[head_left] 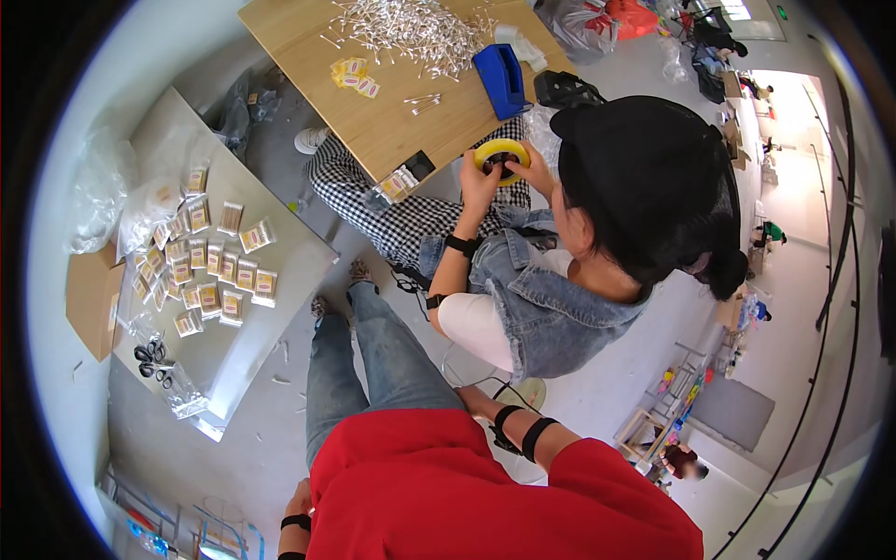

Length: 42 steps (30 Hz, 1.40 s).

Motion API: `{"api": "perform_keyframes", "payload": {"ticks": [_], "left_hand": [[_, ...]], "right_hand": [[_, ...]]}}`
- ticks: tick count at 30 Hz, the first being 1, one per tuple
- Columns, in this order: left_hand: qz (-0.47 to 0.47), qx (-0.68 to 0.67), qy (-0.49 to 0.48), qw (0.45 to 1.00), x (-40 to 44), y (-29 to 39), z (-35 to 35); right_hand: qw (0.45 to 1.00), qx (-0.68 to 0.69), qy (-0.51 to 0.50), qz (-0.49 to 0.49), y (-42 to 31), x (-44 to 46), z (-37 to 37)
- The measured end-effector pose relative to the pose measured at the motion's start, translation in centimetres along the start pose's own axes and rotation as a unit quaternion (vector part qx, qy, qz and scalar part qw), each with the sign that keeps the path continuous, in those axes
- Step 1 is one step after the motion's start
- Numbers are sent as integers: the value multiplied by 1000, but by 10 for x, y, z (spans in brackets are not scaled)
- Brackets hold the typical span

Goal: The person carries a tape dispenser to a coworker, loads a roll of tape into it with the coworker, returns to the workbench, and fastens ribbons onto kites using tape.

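My left hand (301, 497) hangs low beside my hip, mostly hidden by my red shirt. At the other side, my right hand (475, 401) rests against the hip of my blue jeans (399, 350); its fingers are largely out of sight. Neither hand shows anything in it. In front of me a seated person in a black cap (644, 140) and denim vest holds a roll of yellow tape (502, 149) in both hands.
A wooden table (401, 140) bears a heap of cotton swabs (411, 33), small yellow labels (353, 77) and a blue tape dispenser (501, 81). Left, a grey table (285, 252) holds several swab packs (215, 257), black scissors (152, 359) and a cardboard box (93, 299).
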<state>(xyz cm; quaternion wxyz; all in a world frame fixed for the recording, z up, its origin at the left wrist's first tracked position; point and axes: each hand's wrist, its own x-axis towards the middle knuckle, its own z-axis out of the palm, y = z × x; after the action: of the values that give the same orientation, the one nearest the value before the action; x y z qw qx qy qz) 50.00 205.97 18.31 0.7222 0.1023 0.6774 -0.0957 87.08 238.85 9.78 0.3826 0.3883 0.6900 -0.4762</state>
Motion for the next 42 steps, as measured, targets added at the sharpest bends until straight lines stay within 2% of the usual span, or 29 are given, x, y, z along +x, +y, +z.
{"api": "perform_keyframes", "payload": {"ticks": [8, 17, 23, 32, 42], "left_hand": [[-2, 6, 1, 1000, 1, -3, -7], [-7, 16, 1, 1000, 2, -3, -15], [-9, 19, 0, 1000, 1, -3, -16], [-10, 19, 0, 1000, 2, -3, -14], [-14, 15, 1, 1000, 1, -5, -8]], "right_hand": [[999, 34, -3, 34, -7, 2, 5], [1000, -2, 9, -1, -5, 3, 9], [999, 33, 2, 37, -7, 2, 9], [1000, -15, -12, 25, -8, 1, 4], [1000, 3, -10, 23, -7, 1, 1]]}}
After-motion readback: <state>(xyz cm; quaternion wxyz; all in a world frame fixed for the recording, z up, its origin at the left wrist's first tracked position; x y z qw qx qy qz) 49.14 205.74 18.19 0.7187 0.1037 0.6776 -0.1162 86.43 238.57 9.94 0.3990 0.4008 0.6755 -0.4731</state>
